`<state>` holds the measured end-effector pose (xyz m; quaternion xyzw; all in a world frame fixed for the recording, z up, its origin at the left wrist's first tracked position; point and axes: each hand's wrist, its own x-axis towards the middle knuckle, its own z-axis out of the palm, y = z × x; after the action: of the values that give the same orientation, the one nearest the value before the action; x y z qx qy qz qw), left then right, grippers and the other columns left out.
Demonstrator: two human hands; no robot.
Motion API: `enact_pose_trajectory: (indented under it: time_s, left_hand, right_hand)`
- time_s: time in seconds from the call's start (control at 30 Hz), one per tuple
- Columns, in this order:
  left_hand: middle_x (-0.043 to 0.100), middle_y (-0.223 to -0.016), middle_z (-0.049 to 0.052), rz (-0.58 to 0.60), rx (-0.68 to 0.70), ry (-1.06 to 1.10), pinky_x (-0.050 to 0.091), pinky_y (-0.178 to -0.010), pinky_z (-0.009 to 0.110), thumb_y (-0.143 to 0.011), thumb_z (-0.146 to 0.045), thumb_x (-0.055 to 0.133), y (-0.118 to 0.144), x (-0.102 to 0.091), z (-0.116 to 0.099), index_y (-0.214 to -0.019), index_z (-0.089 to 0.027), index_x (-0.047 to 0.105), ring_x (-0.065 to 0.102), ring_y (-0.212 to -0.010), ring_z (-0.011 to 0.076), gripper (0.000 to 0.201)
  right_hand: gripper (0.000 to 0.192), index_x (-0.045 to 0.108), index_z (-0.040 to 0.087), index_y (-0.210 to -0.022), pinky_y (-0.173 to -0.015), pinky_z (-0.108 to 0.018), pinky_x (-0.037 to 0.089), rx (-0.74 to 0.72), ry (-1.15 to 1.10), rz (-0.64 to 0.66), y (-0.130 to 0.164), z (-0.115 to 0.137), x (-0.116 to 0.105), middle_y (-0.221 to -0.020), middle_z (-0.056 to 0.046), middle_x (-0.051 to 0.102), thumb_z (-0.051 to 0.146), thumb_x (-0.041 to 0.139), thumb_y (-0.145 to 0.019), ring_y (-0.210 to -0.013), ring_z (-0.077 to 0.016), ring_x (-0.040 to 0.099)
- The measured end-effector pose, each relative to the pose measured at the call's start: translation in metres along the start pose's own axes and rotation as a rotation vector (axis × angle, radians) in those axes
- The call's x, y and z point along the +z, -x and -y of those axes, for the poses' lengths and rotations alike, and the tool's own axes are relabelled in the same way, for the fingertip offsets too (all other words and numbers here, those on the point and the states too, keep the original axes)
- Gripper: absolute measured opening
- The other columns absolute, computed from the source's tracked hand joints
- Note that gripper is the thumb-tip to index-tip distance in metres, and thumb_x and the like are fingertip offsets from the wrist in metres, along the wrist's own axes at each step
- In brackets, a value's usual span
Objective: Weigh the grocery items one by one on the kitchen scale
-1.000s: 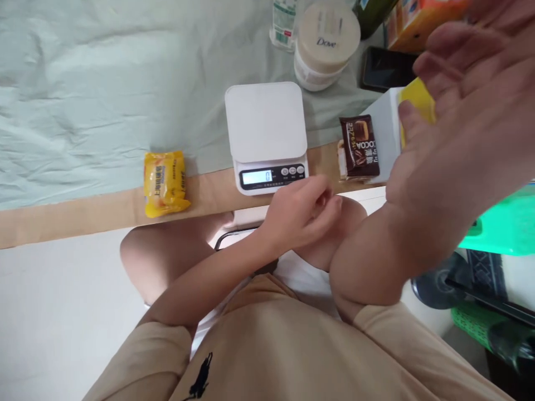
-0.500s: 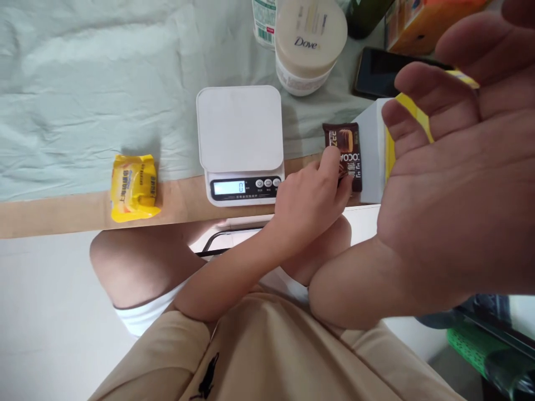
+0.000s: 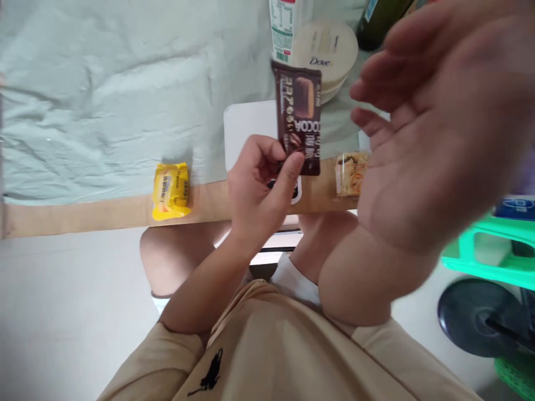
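Between the thumb and fingers of my left hand [image 3: 259, 192] is a dark brown cocoa snack packet [image 3: 307, 131], held up by its lower end. It hangs in front of the white kitchen scale [image 3: 244, 125], hiding part of the plate; my hand covers most of the display. My right hand [image 3: 438, 139] is raised close to the camera at the right, palm showing and fingers apart, with nothing in it. Near its wrist side lies a snack in a clear wrapper [image 3: 350, 174], partly hidden. A yellow snack packet [image 3: 170, 190] lies to the left of the scale.
Behind the scale stand a Dove tub [image 3: 330, 53], a white bottle with green print [image 3: 283, 30] and a dark green bottle [image 3: 378, 22]. A pale green cloth [image 3: 104, 100] covers the table. A green plastic stool [image 3: 485, 262] stands at the lower right.
My left hand has lifted the cocoa snack packet and brought it left, over the scale. The clear-wrapped snack has come into sight. My right hand stays raised; the view has shifted.
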<state>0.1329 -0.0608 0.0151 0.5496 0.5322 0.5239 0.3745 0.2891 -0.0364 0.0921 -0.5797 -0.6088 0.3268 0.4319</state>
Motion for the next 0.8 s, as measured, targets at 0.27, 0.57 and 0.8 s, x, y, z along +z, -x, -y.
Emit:
enact_pose_trajectory:
  time_s: [0.27,0.57,0.8]
  left_hand:
    - [0.064,-0.079,-0.003,0.095,0.003,0.073,0.06,-0.062,0.028,-0.089,-0.076,0.082,-0.021,-0.053,0.023,-0.094,-0.026,0.057,0.068,-0.067,0.0125,0.057]
    - [0.078,-0.092,0.003,0.156,0.182,-0.296,0.059,-0.083,0.035,-0.106,-0.051,0.071,-0.028,-0.073,0.027,-0.103,-0.027,0.071,0.075,-0.089,0.0196,0.025]
    - [0.082,-0.109,0.007,0.191,0.198,-0.287,0.061,-0.089,0.038,-0.113,-0.044,0.055,-0.028,-0.076,0.025,-0.112,-0.027,0.073,0.078,-0.101,0.0231,0.025]
  right_hand:
    - [0.033,0.076,0.02,-0.112,-0.079,-0.033,0.061,0.127,-0.14,0.03,0.003,0.01,0.059,-0.109,-0.006,0.079,0.046,0.06,-0.1,-0.092,-0.0169,0.071]
    - [0.033,0.079,0.023,-0.112,-0.084,-0.037,0.061,0.155,-0.063,0.063,0.0,-0.001,0.08,-0.107,-0.005,0.079,0.048,0.061,-0.099,-0.09,-0.0179,0.071]
    - [0.033,0.073,0.022,-0.08,-0.07,-0.032,0.049,0.175,0.079,0.15,-0.004,0.001,0.084,-0.078,-0.002,0.067,0.045,0.061,-0.1,-0.078,-0.0165,0.063]
